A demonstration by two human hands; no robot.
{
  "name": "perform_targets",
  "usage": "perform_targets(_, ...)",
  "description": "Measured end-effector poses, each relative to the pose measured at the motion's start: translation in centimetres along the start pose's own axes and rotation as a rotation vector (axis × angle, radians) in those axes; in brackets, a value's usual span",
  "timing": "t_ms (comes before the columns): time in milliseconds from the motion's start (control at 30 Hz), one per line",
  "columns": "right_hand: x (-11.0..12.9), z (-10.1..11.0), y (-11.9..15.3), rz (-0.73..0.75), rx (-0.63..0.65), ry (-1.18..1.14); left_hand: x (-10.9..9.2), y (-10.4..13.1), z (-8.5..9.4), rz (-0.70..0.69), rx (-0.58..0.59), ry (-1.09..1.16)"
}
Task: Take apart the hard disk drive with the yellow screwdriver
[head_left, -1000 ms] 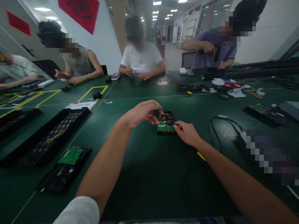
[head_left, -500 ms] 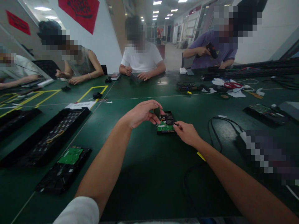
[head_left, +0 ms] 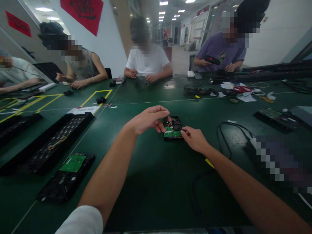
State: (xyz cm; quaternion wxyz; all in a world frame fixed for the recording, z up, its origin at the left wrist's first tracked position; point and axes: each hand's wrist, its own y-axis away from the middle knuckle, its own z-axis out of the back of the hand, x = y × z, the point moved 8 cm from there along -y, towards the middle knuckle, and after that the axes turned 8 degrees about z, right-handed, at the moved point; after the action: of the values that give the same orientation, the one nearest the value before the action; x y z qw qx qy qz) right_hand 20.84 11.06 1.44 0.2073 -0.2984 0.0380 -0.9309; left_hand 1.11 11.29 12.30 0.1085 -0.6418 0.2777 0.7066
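Note:
In front of me a hard drive [head_left: 173,132] lies on the table, its black case holding a green circuit board. My left hand [head_left: 152,119] hovers over its upper left side, thumb stretched over curled fingers. Between thumb and fingers shows a small dark flat piece [head_left: 166,121], partly hidden, too dark to name exactly. My right hand [head_left: 193,138] is closed, with thumb and forefinger pinching the drive's right edge. The fingers cover that part of the case.
A second drive-like unit with a green board [head_left: 69,175] lies at left, beside a long black tray [head_left: 53,139]. A black cable [head_left: 223,139] curves on the right near another board unit [head_left: 276,118]. Several people sit across the green table [head_left: 146,195].
My left hand has shifted slightly, and the dark piece shows lower beneath its thumb. My right hand keeps its place. Across the table, the person in purple has lowered a dark handheld tool.

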Motion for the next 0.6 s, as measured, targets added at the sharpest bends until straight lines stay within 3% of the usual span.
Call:
perform_targets(133,0.04,0.06,0.06,-0.008,0.012,0.000,0.04,-0.09,0.11,0.007,-0.008,0.078)
perform_targets(400,0.24,0.09,0.09,-0.001,0.014,-0.013,-0.29,-0.05,0.37,-0.011,-0.009,-0.019)
perform_targets(600,0.23,0.12,0.10,-0.009,0.019,-0.004,-0.21,-0.04,-0.07,-0.011,0.034,0.093)
